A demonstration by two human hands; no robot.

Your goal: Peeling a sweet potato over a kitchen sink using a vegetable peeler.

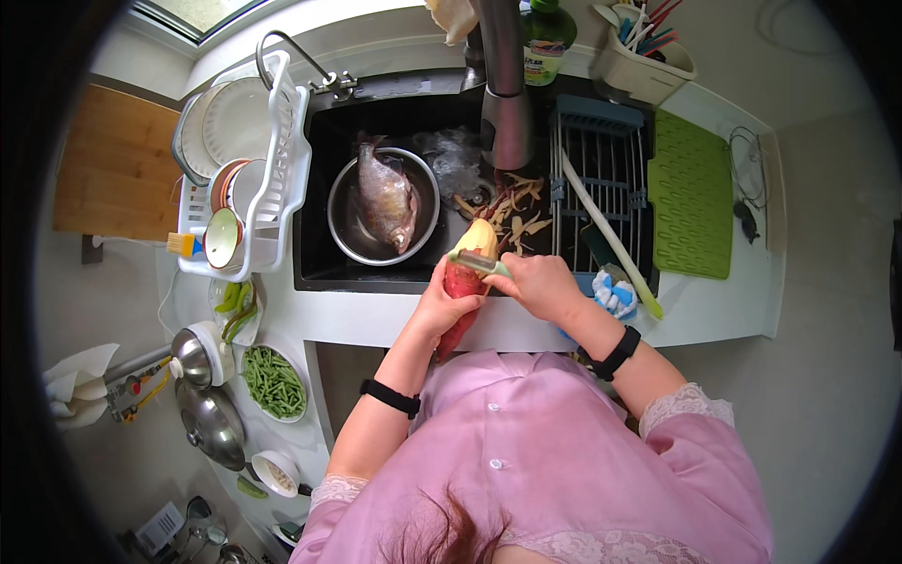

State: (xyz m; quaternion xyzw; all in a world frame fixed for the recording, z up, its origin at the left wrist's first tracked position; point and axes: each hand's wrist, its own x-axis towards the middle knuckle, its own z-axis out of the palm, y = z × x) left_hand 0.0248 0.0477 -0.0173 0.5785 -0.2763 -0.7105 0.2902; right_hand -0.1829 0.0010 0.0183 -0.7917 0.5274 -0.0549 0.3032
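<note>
My left hand [445, 303] grips a red-skinned sweet potato [465, 282] over the sink's front edge. Its far end is bared to pale yellow flesh, while red skin covers the near part. In my right hand [541, 283] is a light green peeler [479, 261], its blade lying across the sweet potato where flesh meets skin. Curled peelings [520, 211] are heaped in the black sink [317, 190] around the drain. To the left of my hands, a whole fish [386, 197] rests in a round metal bowl [337, 229] inside the sink.
The faucet [506, 120] hangs over the sink. At right are a metal drain rack [599, 141], a scallion stalk [606, 225], a cloth [614, 296] and a green mat [689, 197]. A white dish rack [285, 176], a plate of cut green beans [273, 384] and a pot lid [211, 426] stand left.
</note>
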